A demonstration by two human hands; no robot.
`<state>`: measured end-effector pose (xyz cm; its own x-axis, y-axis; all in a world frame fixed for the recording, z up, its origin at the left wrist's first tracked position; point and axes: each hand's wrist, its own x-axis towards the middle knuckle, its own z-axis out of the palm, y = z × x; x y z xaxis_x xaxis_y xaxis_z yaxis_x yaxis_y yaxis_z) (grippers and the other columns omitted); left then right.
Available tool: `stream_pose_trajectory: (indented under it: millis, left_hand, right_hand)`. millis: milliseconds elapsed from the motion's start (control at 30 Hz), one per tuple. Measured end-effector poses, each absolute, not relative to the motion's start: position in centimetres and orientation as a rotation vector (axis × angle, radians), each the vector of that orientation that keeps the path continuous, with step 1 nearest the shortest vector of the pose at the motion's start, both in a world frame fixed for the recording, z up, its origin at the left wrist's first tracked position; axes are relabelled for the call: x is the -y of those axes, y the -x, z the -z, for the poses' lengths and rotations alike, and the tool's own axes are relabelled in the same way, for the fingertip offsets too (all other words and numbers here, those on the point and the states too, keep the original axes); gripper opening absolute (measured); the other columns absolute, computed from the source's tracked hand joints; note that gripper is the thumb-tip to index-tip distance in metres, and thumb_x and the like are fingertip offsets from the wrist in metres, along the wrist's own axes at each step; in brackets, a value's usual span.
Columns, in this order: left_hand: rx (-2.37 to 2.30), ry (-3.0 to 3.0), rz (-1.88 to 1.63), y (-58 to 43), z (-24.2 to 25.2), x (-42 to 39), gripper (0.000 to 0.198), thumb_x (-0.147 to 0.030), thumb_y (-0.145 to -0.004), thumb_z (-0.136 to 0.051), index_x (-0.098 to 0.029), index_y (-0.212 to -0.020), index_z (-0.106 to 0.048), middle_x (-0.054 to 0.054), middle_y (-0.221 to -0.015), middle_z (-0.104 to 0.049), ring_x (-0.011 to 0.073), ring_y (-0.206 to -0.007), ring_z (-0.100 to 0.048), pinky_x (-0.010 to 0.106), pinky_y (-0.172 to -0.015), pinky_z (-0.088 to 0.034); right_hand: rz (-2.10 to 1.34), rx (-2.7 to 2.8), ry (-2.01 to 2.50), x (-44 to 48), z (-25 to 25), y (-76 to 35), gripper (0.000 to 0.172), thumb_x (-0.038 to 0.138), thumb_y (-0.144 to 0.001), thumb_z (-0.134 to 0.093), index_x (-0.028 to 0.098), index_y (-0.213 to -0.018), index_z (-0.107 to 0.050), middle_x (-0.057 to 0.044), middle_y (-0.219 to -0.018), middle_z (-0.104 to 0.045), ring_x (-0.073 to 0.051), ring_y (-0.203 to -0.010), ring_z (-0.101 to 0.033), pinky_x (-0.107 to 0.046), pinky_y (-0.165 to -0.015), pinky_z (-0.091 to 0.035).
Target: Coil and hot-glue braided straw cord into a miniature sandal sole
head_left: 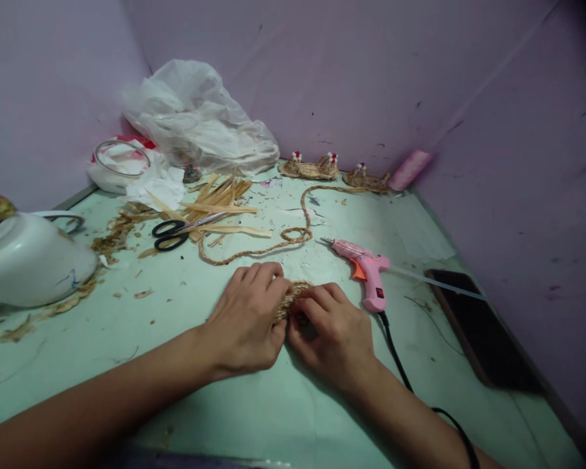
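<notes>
Near the middle of the pale green table, a small piece of woven straw (pixel 289 301) is held between both hands. My left hand (pixel 254 312) has its fingers bent over the piece's left side, with the thumb below. From the right, my right hand (pixel 333 326) pinches the near right edge, its fingertips close to my left thumb. Both hands hide much of the piece. Beyond them a braided straw cord (pixel 244 254) curves over the table with a small loop in it. A pink glue gun (pixel 371 273) with a clear stick lies to the right of my right hand.
Black-handled scissors (pixel 172 235) lie on straw strips (pixel 224 198). Behind are a plastic bag (pixel 200 124) and two small woven pieces with red and white beads (pixel 310 169). A dark phone (pixel 483 332) lies right, a white appliance (pixel 34 260) left. The glue gun's cord passes my right forearm.
</notes>
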<state>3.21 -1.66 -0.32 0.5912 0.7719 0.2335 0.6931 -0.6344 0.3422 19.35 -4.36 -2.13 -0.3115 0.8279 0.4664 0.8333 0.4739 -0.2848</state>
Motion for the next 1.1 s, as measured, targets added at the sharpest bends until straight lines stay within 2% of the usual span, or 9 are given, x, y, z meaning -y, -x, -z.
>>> stream_pose_trajectory:
  millis: [67,100,267,833,1100]
  left_hand:
    - [-1.244,-2.561,-0.513,-3.3,0.1,1.3,0.045,-0.022,-0.069,-0.056,-0.012,-0.113,-0.052,0.014,-0.114,-0.052,0.0291,-0.107,-0.047,0.046,-0.088,-0.04]
    - [-1.25,-2.547,-0.484,-3.4,0.0,1.1,0.047,-0.024,-0.069,-0.057,-0.012,-0.114,-0.052,0.014,-0.112,-0.054,0.0295,-0.106,-0.047,0.046,-0.088,-0.04]
    - [-1.235,-2.548,-0.414,-3.7,-0.2,0.8,0.032,-0.027,-0.07,-0.056,-0.015,-0.098,-0.061,0.011,-0.099,-0.058,0.0298,-0.1,-0.049,0.047,-0.085,-0.04]
    - [-1.239,-2.446,-0.652,-3.9,1.2,0.9,0.029,-0.02,-0.065,-0.058,-0.016,-0.093,-0.062,0.009,-0.096,-0.06,0.0266,-0.096,-0.051,0.044,-0.086,-0.04]
    - [-1.287,-2.415,-0.709,-3.8,1.7,1.1,0.031,-0.014,-0.063,-0.056,-0.019,-0.093,-0.061,0.008,-0.094,-0.059,0.0256,-0.093,-0.051,0.045,-0.087,-0.041]
  right_hand:
    - [-0.01,2.166,1.364,4.4,2.1,-19.4,0.009,0.017,-0.073,-0.057,0.016,-0.07,-0.065,-0.006,-0.073,-0.066,-0.02,-0.072,-0.054,-0.029,-0.056,-0.042]
    - [-0.012,2.165,1.361,4.4,2.0,-19.4,0.009,0.017,-0.073,-0.057,0.016,-0.07,-0.065,-0.006,-0.073,-0.066,-0.02,-0.072,-0.054,-0.029,-0.056,-0.042]
    - [0.009,2.152,1.355,4.4,2.1,-19.5,0.008,0.017,-0.073,-0.056,0.016,-0.07,-0.064,-0.007,-0.073,-0.066,-0.021,-0.072,-0.053,-0.03,-0.056,-0.043]
    - [-0.077,2.125,1.318,4.4,2.1,-19.5,0.006,0.017,-0.072,-0.055,0.018,-0.071,-0.061,-0.007,-0.074,-0.065,-0.021,-0.073,-0.052,-0.033,-0.062,-0.044]
    - [-0.045,2.089,1.31,4.2,2.7,-19.2,0.007,0.013,-0.068,-0.056,0.019,-0.071,-0.059,-0.004,-0.075,-0.064,-0.019,-0.071,-0.051,-0.031,-0.059,-0.041]
